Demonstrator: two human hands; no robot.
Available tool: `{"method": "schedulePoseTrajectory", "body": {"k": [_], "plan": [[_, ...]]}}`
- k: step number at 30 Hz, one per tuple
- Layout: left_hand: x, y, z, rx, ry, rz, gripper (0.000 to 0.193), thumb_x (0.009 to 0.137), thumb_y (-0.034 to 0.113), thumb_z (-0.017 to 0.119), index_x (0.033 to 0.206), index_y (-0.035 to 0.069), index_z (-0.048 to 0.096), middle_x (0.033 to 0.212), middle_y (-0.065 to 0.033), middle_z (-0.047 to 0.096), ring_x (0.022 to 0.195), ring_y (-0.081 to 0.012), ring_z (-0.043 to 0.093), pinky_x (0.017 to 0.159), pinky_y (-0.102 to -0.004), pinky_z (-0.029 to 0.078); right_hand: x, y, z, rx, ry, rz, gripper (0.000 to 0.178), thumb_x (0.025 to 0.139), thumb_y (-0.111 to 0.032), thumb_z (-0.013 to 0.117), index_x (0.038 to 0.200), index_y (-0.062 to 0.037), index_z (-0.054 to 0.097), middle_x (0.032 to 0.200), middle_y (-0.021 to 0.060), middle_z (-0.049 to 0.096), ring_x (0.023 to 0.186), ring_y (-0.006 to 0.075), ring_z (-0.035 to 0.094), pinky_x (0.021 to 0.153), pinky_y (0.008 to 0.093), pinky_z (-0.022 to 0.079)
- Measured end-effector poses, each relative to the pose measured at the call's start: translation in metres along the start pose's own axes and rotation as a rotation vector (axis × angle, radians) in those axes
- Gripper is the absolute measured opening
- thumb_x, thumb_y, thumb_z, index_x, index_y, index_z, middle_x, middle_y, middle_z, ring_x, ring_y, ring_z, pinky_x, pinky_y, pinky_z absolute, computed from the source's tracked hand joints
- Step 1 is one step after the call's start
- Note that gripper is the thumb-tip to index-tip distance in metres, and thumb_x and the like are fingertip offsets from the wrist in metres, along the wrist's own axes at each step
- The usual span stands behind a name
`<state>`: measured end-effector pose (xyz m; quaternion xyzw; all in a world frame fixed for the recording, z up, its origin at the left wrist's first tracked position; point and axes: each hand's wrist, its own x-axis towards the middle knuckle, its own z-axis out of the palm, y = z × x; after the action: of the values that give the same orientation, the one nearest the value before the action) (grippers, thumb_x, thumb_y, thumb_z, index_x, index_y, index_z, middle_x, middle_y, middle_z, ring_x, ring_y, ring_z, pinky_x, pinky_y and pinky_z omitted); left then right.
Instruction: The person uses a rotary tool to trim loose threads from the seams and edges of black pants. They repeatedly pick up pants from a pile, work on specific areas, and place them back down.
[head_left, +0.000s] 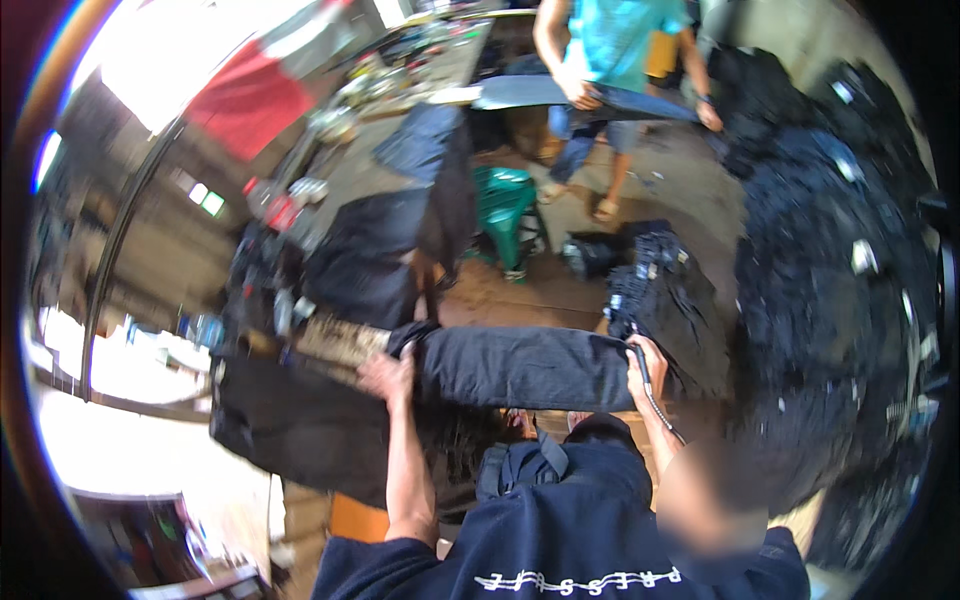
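A black denim trouser leg (530,368) lies stretched crosswise in front of me, with its left end bunched near a worn pale board (345,342). At that end is my left hand (388,378), its fingers spread and its thumb side against the cloth edge. My right hand (645,375) is closed round a thin black pen-like tool (643,366) at the cloth's right end. A dark segmented cord (662,412) runs from the tool along my right forearm. Motion blur hides the finer detail of both hands.
More black cloth (300,425) hangs at lower left. Black garments are heaped on the floor (672,300) and piled high at right (820,260). A green stool (503,215) stands ahead. Beyond it a person in a turquoise shirt (625,45) holds dark trousers (640,103). A cluttered table (470,50) is at back left.
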<state>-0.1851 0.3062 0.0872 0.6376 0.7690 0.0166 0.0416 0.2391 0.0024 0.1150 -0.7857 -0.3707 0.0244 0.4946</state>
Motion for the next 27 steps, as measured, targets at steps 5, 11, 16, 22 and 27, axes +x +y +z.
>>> {"method": "schedulePoseTrajectory", "body": {"k": [5, 11, 16, 22, 27], "plan": [[0.028, 0.003, -0.04, -0.293, -0.264, 0.238, 0.065, 0.091, 0.047, 0.084, 0.132, -0.003, 0.076, 0.144, -0.0286, 0.068, 0.137, -0.0459, 0.06, 0.115, -0.0569, 0.048, -0.004, 0.006, -0.028, 0.026, 0.092, -0.082, 0.025, 0.093, 0.006, 0.062, 0.113, -0.0005, 0.075, 0.105, 0.0215, 0.075, 0.097, 0.0417, 0.075, 0.088, 0.0456, 0.059], [-0.083, 0.054, -0.071, -1.285, -0.87, -0.107, 0.057, 0.097, 0.009, 0.079, 0.15, -0.002, 0.059, 0.146, -0.0178, 0.067, 0.134, -0.031, 0.063, 0.115, -0.0476, 0.05, -0.001, 0.085, -0.155, -0.273, 0.449, -0.079, 0.023, 0.104, -0.023, 0.063, 0.107, -0.0026, 0.074, 0.103, 0.0191, 0.076, 0.101, 0.0404, 0.075, 0.092, 0.0473, 0.058], [-0.205, 0.198, -0.035, -1.399, -1.196, -0.075, 0.063, 0.104, 0.032, 0.078, 0.155, 0.001, 0.058, 0.131, -0.0165, 0.074, 0.12, -0.0274, 0.071, 0.103, -0.0398, 0.058, 0.023, 0.145, -0.316, -0.424, 0.659, -0.059, 0.025, 0.103, -0.021, 0.073, 0.117, -0.0002, 0.075, 0.113, 0.0175, 0.078, 0.108, 0.0349, 0.075, 0.099, 0.0456, 0.057], [-0.42, 0.328, 0.059, -1.328, -1.036, -0.424, 0.04, 0.103, 0.042, 0.081, 0.12, 0.007, 0.073, 0.083, 0.0002, 0.064, 0.065, -0.0138, 0.055, 0.059, -0.0328, 0.045, 0.028, 0.168, -0.355, -0.473, 0.445, -0.01, 0.033, 0.091, 0.009, 0.071, 0.122, 0.0004, 0.074, 0.116, 0.0184, 0.077, 0.108, 0.0358, 0.076, 0.1, 0.0452, 0.058], [-0.445, 0.261, 0.119, -1.158, -1.254, -0.45, 0.036, 0.104, 0.037, 0.079, 0.116, 0.003, 0.075, 0.086, -0.0047, 0.067, 0.07, -0.0188, 0.057, 0.064, -0.0395, 0.048, -0.015, 0.175, -0.291, -0.313, 0.071, -0.007, 0.03, 0.091, 0.007, 0.068, 0.12, 0.0011, 0.072, 0.109, 0.022, 0.072, 0.103, 0.0417, 0.073, 0.095, 0.0479, 0.057]]}}
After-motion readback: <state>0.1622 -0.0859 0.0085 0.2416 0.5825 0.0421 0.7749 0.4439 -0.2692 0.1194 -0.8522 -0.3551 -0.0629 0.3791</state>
